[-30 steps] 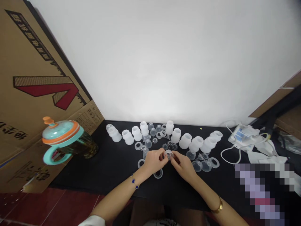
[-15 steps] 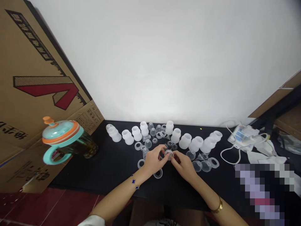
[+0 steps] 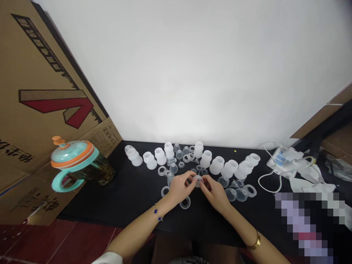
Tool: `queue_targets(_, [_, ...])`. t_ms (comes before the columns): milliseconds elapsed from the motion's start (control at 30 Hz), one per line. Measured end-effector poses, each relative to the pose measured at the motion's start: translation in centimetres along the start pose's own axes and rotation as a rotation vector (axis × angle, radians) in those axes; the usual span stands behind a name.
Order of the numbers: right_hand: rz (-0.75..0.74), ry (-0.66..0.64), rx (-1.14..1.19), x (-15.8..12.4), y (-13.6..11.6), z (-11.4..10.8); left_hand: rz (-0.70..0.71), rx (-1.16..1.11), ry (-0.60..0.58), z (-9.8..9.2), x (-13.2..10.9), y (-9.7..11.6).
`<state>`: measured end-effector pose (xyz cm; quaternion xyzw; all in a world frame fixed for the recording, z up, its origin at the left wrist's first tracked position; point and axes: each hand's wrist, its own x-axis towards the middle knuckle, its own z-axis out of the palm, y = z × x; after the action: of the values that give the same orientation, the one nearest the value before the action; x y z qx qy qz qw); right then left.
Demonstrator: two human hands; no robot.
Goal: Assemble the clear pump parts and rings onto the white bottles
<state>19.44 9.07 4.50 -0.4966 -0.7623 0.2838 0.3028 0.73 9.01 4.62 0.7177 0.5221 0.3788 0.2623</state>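
Between my two hands is a translucent bottle collar ring [image 3: 198, 180], held just above the black table. My left hand [image 3: 180, 186] grips its left side with thumb and fingers; my right hand [image 3: 213, 190] pinches its right side. What sits inside the ring is too small to make out. A loose ring [image 3: 185, 202] lies below my left hand, and another ring [image 3: 165, 191] is partly behind that wrist. Clear domed caps [image 3: 231, 194] lie to the right of my right hand. Small nipple parts and discs [image 3: 198, 168] are scattered just beyond my fingers.
White bottle bodies [image 3: 217, 165] stand in an arc along the back of the black table [image 3: 132, 200]. One capped bottle [image 3: 133, 156] is at the left end. A large teal-lidded jug [image 3: 82, 161] stands before a cardboard box [image 3: 41, 73]. A white cable [image 3: 271, 190] and papers lie right.
Both hands keep hold of the ring in nearly the same place. The whole view has shifted very slightly; the bottles and loose parts have not moved.
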Motion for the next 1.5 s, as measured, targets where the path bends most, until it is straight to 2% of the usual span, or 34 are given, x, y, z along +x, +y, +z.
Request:
queue_targets(400, [-0.022,0.001,0.044,0.06,0.22,0.16,-0.057,-0.050,-0.066,-0.24,0.06,0.28])
queue_targets(800, [-0.035,-0.034,0.011,0.15,-0.56,-0.40,-0.087,-0.296,-0.120,-0.03,-0.12,0.09])
queue_targets(1500, [-0.078,-0.073,0.066,-0.15,-0.30,-0.18,-0.084,-0.300,-0.171,-0.23,0.22,0.04])
